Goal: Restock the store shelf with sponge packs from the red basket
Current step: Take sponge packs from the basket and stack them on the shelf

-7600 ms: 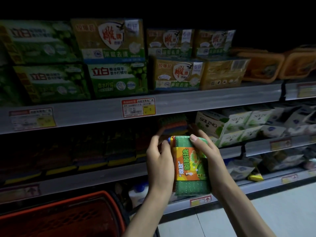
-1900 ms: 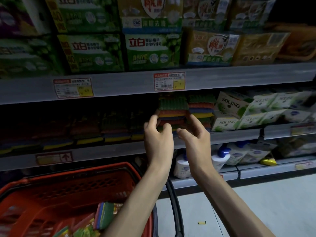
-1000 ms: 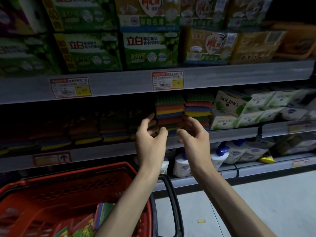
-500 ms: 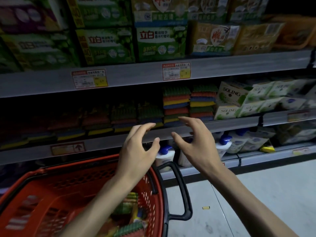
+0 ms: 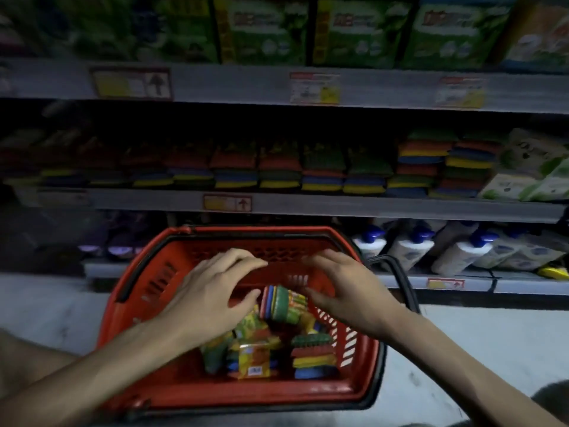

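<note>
Both hands are hovering over a red basket (image 5: 147, 291) sitting on the floor before a store shelf (image 5: 308, 204). The left hand (image 5: 209, 297) and right hand (image 5: 348, 291) are both spread open and empty, flanking an upright sponge pack (image 5: 281, 303) among several lying in the basket. More multicoloured sponge stacks (image 5: 425, 164) are sitting on the shelf above.

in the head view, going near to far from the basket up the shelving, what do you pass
red basket with loose sponge packs → left hand and right hand over it → white bottles on the low shelf → stacked sponge packs on the middle shelf → green boxes on top
</note>
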A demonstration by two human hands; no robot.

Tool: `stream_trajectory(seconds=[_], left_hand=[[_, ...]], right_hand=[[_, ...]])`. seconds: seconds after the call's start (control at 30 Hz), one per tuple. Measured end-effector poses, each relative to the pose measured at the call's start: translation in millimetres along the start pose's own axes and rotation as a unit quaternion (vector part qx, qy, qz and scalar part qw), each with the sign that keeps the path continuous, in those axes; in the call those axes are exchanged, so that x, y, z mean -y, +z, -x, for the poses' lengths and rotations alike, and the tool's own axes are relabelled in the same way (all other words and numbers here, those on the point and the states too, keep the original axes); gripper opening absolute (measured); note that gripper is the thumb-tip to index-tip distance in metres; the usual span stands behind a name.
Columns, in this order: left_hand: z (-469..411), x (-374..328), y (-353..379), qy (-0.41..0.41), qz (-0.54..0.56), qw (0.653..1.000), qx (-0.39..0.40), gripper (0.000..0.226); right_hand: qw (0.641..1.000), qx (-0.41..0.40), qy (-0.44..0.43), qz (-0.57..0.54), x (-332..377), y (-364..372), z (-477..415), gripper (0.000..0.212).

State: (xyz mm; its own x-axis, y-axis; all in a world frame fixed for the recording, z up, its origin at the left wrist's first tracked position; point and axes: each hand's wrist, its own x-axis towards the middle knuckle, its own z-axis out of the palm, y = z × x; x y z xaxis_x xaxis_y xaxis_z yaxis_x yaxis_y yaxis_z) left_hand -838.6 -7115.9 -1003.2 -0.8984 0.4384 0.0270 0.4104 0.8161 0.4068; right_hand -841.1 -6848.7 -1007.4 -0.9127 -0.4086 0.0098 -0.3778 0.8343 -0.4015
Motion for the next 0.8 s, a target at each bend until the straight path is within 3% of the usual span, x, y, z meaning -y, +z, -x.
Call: stream_trajectory(seconds=[0.17,0.4,0.63,0.73,0.8], left_hand=[[38.5,35.1,13.7,-0.012,-0.029,0.999,0.009,0.051],[70.5,64.9,41.8,-0.028,-0.007,1.0,0.003,0.046],[80.9,78.6,55.8,-0.022,-0.087,0.993,0.081,0.072],[76.7,75.4,55.3,-0.048,-0.057,0.994,0.075,0.071],[71.2,71.8,52.1,-0.1,0.026,0.992,0.071,0.068]], right_hand=[[0.957,0.258,0.103,0.08,4.2,49.5,-8.1,0.061],[0.899,0.367,0.22,0.093,18.7,104.2,-12.9,0.079],[0.904,0.333,0.258,0.069,15.5,109.0,-14.1,0.059],[0.927,0.286,0.239,0.038,18.5,89.5,-19.1,0.049],[0.952,0.223,0.209,-0.022,28.0,74.8,-24.4,0.031]])
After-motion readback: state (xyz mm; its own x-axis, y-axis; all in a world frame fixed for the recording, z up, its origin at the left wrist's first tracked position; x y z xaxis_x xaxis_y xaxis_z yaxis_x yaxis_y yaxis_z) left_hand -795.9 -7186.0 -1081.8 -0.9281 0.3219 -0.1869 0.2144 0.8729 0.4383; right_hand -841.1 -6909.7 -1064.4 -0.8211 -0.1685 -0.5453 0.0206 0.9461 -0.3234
